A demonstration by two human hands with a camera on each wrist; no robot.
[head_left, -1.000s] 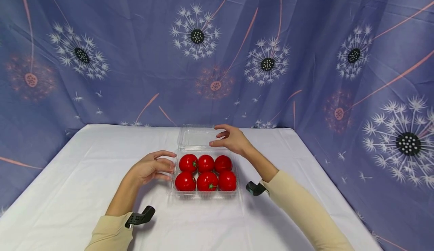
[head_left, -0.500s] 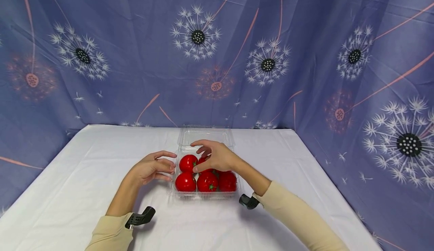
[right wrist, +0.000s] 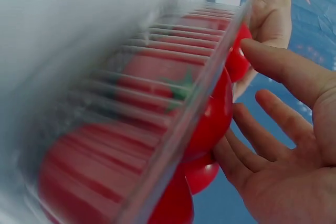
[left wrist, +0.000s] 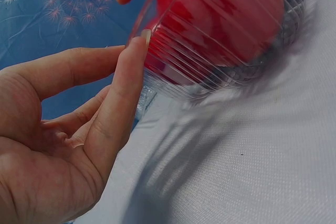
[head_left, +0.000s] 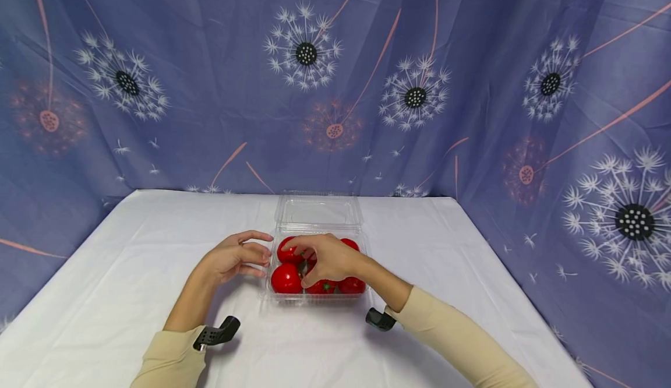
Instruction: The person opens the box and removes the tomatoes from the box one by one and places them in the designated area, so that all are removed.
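Note:
A clear plastic clamshell box [head_left: 314, 297] sits on the white table with its lid [head_left: 318, 210] folded back behind it. Inside are several shiny red tomatoes, one at the front left [head_left: 286, 278] and one at the back left [head_left: 287, 250]. My left hand [head_left: 236, 258] rests its fingertips against the box's left side, fingers loosely bent; the left wrist view shows the fingertips right at the rim. Over the tomatoes is my right hand [head_left: 327, 258], thumb and fingers spread and hiding the middle ones. In the right wrist view its fingertips come close beside the tomatoes [right wrist: 207, 121].
A white cloth covers the table [head_left: 173, 230]. Behind and to the sides hangs a blue curtain [head_left: 220, 85] with dandelion prints. Each sleeve carries a black wrist camera, the left one [head_left: 217, 334] and the right one [head_left: 380, 319] both near the box.
My right hand has moved from over the open lid, left and towards the front, to lie over the tomatoes. My left hand stays at the box's left side.

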